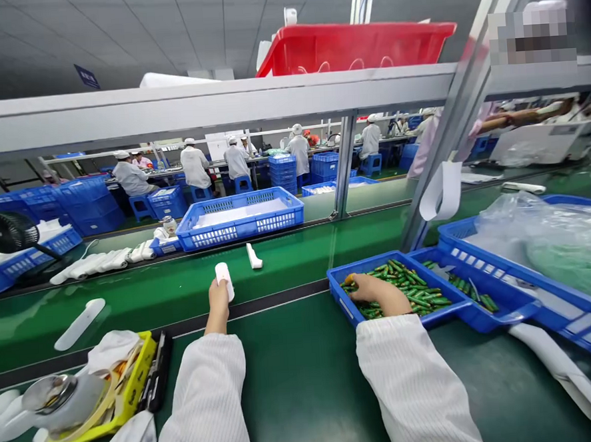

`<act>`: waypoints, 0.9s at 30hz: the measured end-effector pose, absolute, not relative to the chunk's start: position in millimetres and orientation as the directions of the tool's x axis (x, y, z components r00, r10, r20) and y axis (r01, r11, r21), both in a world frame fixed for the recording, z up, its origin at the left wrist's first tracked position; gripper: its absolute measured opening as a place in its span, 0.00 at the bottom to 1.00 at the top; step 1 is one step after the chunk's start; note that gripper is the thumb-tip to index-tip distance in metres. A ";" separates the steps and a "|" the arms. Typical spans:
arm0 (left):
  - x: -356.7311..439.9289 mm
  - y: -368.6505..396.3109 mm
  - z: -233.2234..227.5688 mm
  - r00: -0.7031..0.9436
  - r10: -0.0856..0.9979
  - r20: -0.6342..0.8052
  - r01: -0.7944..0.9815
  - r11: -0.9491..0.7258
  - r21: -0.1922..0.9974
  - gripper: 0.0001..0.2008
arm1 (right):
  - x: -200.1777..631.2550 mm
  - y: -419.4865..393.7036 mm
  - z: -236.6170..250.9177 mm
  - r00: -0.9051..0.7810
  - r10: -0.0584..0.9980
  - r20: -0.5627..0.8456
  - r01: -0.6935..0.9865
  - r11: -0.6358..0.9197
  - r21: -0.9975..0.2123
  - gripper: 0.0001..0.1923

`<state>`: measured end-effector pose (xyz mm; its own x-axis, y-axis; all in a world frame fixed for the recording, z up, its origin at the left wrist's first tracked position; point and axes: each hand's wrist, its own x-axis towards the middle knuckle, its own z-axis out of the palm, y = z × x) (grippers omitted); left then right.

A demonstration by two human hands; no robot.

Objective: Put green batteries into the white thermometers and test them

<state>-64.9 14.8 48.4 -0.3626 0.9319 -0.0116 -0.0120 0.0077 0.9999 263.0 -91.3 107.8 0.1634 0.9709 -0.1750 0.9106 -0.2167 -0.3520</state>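
The right hand (380, 294) covers part of the green pieces (414, 287) beneath its fingers. The left hand (219, 298) hides the lower end of the white part (224, 279). Both sleeves run off the bottom edge.

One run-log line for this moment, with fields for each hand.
left hand: holds white part over green belt | right hand: in blue tray, on green cells

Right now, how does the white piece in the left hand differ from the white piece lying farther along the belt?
The white piece in the left hand is gripped and blunt; the piece on the belt lies untouched, slimmer. Both are white and lie over the green belt.
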 end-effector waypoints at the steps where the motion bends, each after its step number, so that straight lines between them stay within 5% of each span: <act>1: -69.0 20.7 38.7 -0.398 0.917 -0.003 0.053 0.027 0.998 0.18 | 265.4 -87.0 101.6 0.159 0.966 -0.205 0.912 -0.223 -0.345 0.19; 5: -86.5 32.5 12.0 -0.465 0.877 0.124 0.315 0.033 0.949 0.21 | 267.5 -79.6 87.9 0.148 0.958 -0.244 0.913 -0.227 -0.339 0.27; 11: -90.0 25.6 -1.4 -0.426 0.827 0.366 0.635 -0.015 0.772 0.24 | 270.5 -77.0 80.6 0.102 0.938 -0.332 0.884 -0.238 -0.401 0.23; 15: -61.5 21.5 -1.1 -0.253 0.831 0.495 0.792 -0.116 0.599 0.23 | 273.6 -74.3 75.6 0.082 0.923 -0.375 0.870 -0.250 -0.425 0.23; 21: -31.8 58.4 8.2 -0.069 0.916 0.395 0.866 -0.141 0.479 0.29 | 277.4 -72.5 69.8 0.069 0.920 -0.385 0.854 -0.254 -0.454 0.21; 27: -43.0 85.2 27.9 -0.046 0.958 0.282 0.862 -0.105 0.495 0.15 | 279.8 -72.4 66.8 0.092 0.936 -0.340 0.822 -0.265 -0.505 0.14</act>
<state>-43.0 85.2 27.9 -0.0457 0.9583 0.2822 0.8624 -0.1047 0.4952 279.8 -72.4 66.8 0.0920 0.9358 -0.3403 0.8215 -0.2645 -0.5051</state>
